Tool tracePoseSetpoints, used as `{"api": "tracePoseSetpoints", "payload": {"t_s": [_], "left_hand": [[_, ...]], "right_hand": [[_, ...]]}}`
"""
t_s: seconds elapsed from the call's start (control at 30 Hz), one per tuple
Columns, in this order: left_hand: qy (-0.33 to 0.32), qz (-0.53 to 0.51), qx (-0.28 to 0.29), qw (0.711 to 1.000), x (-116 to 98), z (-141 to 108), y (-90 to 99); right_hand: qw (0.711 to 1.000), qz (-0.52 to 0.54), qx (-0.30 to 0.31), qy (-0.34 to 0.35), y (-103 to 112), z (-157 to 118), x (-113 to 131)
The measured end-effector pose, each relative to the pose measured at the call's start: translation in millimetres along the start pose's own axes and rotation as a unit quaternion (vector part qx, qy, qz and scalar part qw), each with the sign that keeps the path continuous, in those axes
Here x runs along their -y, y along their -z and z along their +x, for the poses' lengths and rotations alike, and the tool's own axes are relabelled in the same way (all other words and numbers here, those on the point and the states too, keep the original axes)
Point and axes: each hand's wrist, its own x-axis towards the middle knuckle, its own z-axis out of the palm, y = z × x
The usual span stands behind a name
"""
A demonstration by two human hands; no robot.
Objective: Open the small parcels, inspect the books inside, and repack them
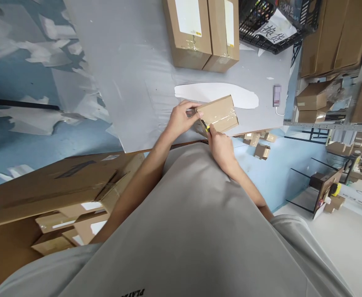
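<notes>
Our grey shirt lies below our grip. Our right hand clasps a yellow-and-black tool at the small carton just beyond it, whose left end our left hand holds; farther out stand two taped boxes.

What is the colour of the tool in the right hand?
The tool is bright yellow and black; head view.

Both bare forearms converge near the front edge of the grey table. Left hand: fingers curved, thumb opposed. Right hand: fingers tightly curled, thumb forward.
</notes>
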Motion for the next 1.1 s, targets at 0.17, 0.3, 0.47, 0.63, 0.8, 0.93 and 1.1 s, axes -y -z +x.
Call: {"api": "tracePoseSetpoints", "payload": {"t_s": [0.17,0.3,0.47,0.63,0.8,0.93,1.1], "left_hand": [[-0.001,0.024,-0.031,0.999,-0.7,-3.6,-5.5],[0.01,0.036,-0.047,0.998,-4.3,-6.8,-9.6],[0.035,0.021,-0.058,0.997,-1.6,-5.1,-10.2],[0.052,0.021,-0.057,0.997,-1.2,-11.2,-12.8],[0.057,0.043,-0.096,0.993,-6.9,-16.2,-19.1],[0.064,0.075,-0.122,0.988,-10.1,-18.5,-24.7],[0.073,0.095,-0.135,0.984,-10.5,-22.6,-26.3]], "right_hand": [[0.999,-0.025,0.022,-0.016,0.2,1.2,10.2],[0.998,-0.039,0.036,-0.014,5.7,-2.6,6.8],[0.999,-0.036,0.035,-0.001,4.5,0.7,6.3],[0.998,-0.03,0.05,-0.002,-1.7,-1.7,-3.3],[0.998,-0.021,0.026,0.052,-2.0,2.7,-10.1],[0.996,-0.023,0.068,0.062,6.6,-2.5,-14.4],[0.99,-0.03,0.099,0.1,22.2,-14.0,-31.0]]}}
